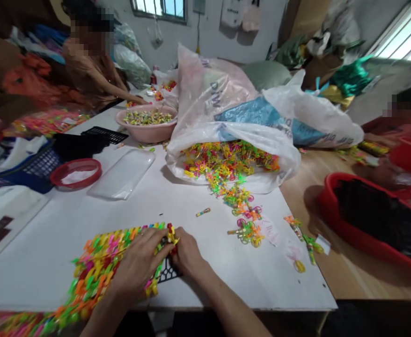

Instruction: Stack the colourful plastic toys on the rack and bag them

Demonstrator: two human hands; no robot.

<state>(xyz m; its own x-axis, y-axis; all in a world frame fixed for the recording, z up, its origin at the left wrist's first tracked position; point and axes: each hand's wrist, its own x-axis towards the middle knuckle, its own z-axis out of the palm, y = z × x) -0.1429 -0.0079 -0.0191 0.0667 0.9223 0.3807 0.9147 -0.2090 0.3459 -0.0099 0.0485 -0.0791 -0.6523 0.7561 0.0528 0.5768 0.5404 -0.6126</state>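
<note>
Head view: a small red-and-yellow piece (171, 232) is pinched by the fingers of the left hand (140, 255) at a black grid (170, 273) on the white surface (247, 281). It is met by the right hand (190, 255), whose grip cannot be told.

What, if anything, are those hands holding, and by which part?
The left hand and right hand seem to pinch a small red-and-yellow plastic piece; the exact grip is hidden.

White desk (177, 196) is carrying pink basin (149, 134) and clear plastic bag (124, 175), red round dish (95, 175) standing just beside bag. Open white sack (288, 164) is spilling colourful plastic toys (235, 196); toy rows (100, 262) are extending past front edge.
</note>
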